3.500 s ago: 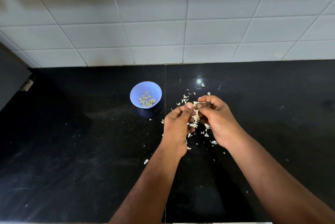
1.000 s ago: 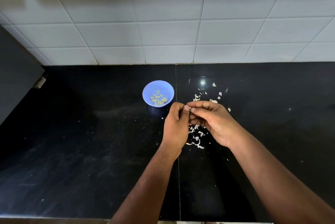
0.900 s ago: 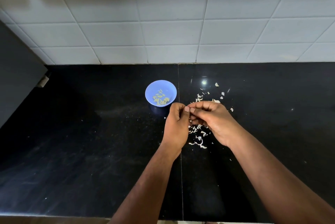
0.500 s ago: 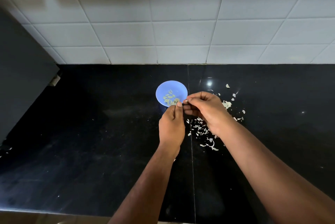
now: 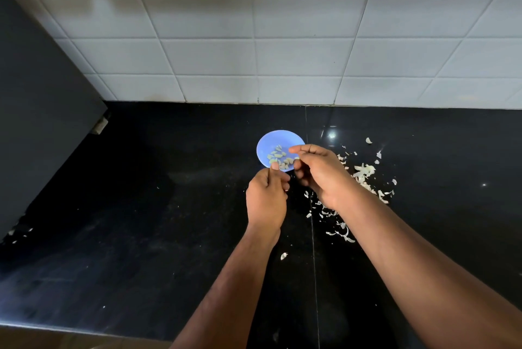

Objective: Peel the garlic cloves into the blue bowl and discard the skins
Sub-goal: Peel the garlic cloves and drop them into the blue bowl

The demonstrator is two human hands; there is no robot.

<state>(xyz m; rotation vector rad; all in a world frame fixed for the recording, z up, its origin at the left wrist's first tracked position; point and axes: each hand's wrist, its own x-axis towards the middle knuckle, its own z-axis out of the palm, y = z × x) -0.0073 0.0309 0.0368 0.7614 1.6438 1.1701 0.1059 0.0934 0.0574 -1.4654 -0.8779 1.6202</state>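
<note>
Head view: a blue bowl (image 5: pixel 271 141) sits on a black counter (image 5: pixel 141 221), a little way out from the white tiled wall (image 5: pixel 282 37). Pale peeled cloves (image 5: pixel 279 158) lie in a loose heap on the bowl's floor.

The right hand (image 5: pixel 322 173) hangs over the bowl's near right rim, covering part of it. Its fingers are curled and the fingertips (image 5: pixel 293 148) reach over the cloves. A small pale bit shows at the thumb, though I cannot tell whether it is pinched there or is one of the cloves lying in the bowl below. So I cannot tell whether this hand holds anything.

The left hand (image 5: pixel 267 199) is just beside the bowl's near edge, its back toward the camera and its fingers curled in. The thumb tip touches the rim line as seen from here. Its palm side is hidden, so I cannot tell whether it grips something. The two hands are close together but apart.

Papery skins (image 5: pixel 364 173) are scattered on the counter to the right of the bowl and hands, thickest beside and partly under the right wrist, with a trail running toward the near edge. One stray flake (image 5: pixel 283 256) lies beside the left forearm. A dark panel (image 5: pixel 34 94) fills the left side
</note>
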